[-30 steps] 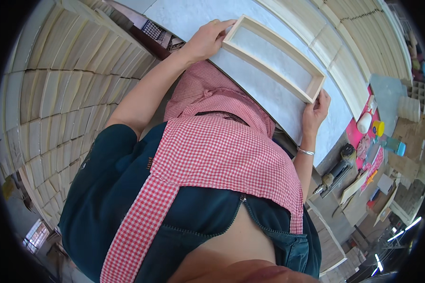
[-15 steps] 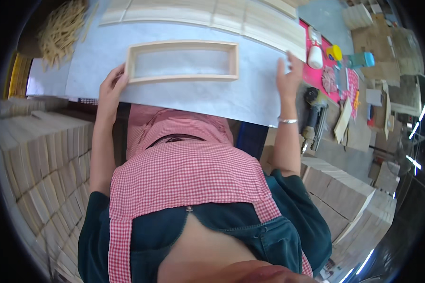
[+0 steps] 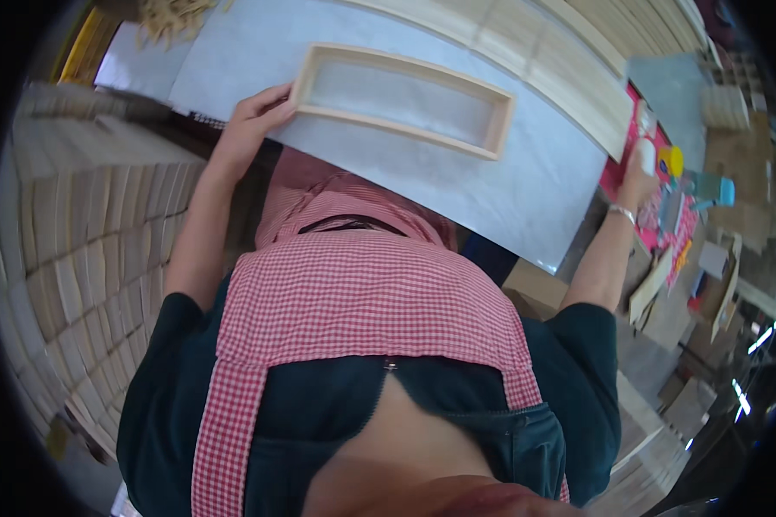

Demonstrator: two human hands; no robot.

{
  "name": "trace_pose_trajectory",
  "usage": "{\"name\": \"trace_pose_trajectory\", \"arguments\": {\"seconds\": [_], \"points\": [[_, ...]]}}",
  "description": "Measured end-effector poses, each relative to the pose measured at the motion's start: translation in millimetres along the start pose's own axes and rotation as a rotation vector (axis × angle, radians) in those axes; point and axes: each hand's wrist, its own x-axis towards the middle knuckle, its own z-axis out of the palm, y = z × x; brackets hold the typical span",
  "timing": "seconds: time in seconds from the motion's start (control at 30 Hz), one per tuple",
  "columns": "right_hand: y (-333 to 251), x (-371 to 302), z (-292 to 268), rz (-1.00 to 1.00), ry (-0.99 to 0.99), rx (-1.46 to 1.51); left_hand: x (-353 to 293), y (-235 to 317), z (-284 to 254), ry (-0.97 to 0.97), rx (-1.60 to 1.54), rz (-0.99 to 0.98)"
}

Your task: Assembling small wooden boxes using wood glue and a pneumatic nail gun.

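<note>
Two hands, two different jobs here. Left hand (image 3: pixel 252 119) grips the near left corner of the wooden frame (image 3: pixel 403 101), which lies flat on the pale sheet (image 3: pixel 526 194). Right hand (image 3: pixel 636 177) is way off to the side, wrapped around a white bottle (image 3: pixel 642 155) over the pink mat (image 3: pixel 664 226). Yellow cap (image 3: pixel 671 160) just beside it.
</note>
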Motion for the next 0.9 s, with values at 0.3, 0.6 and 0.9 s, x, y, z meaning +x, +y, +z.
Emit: {"name": "trace_pose_trajectory", "arguments": {"seconds": [0.3, 0.6, 0.9], "points": [[-135, -207, -80, -0.155, -0.130, 1.217, -1, -39, 23, 0.361, 0.485, 0.495], [-200, -384, -69, -0.527, -0.779, 0.890, 10, -53, 23, 0.372, 0.596, 0.632], [-225, -405, -62, -0.724, -0.860, 0.840, 10, -56, 23, 0.425, 0.596, 0.706]]}}
